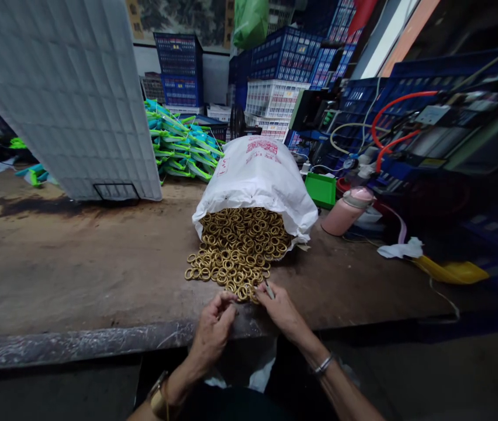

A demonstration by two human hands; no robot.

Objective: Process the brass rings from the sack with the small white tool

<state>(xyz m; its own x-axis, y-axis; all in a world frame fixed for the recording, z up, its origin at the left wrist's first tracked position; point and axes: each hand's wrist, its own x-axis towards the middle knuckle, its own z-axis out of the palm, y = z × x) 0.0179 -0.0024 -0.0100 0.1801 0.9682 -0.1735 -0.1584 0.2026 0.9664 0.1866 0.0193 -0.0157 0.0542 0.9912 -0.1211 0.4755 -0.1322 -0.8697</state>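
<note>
Indoors, gold rings on stained table, crates behind, right grip around grey object, left grip unclear.

No wording is coming through legibly. Red print is running across the top of the white sack at the frame's centre, with a smaller red mark showing on its left side, both too blurred for reading. Small yellow labels are showing on the blue crates at upper centre, likewise unreadable.
</note>
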